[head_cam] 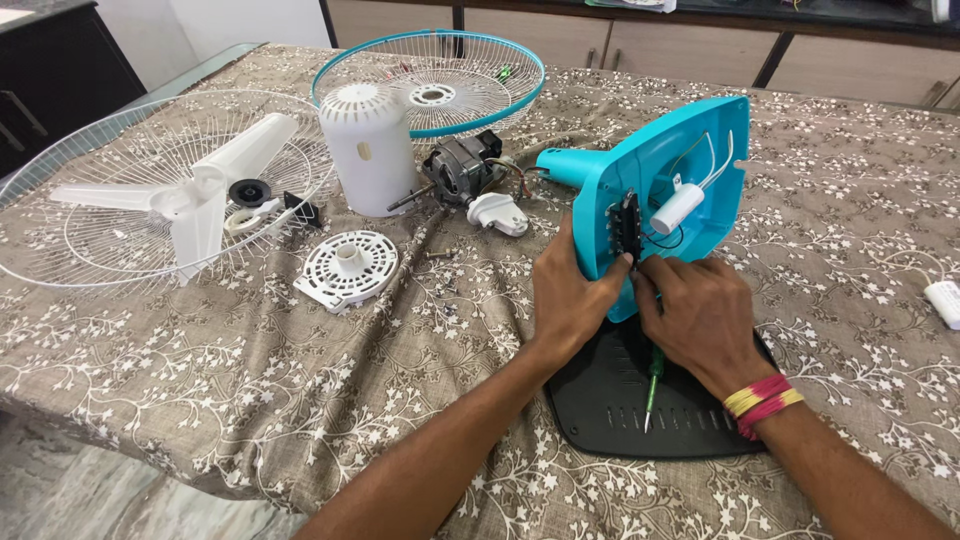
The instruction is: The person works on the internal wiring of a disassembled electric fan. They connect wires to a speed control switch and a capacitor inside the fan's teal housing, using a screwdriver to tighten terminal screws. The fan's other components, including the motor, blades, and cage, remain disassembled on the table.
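Note:
A turquoise fan base housing stands on its edge on the table, its open underside facing me with wires and a white capacitor inside. My left hand grips the housing's left edge beside a black switch block. My right hand has its fingertips at the same switch block; what they pinch is hidden. Under my right hand, a green-handled screwdriver lies on a black base plate.
On the patterned tablecloth lie a white wire guard with a white fan blade, a teal-rimmed guard, a white motor cover, the bare motor, a round vented cap and a small white part at right.

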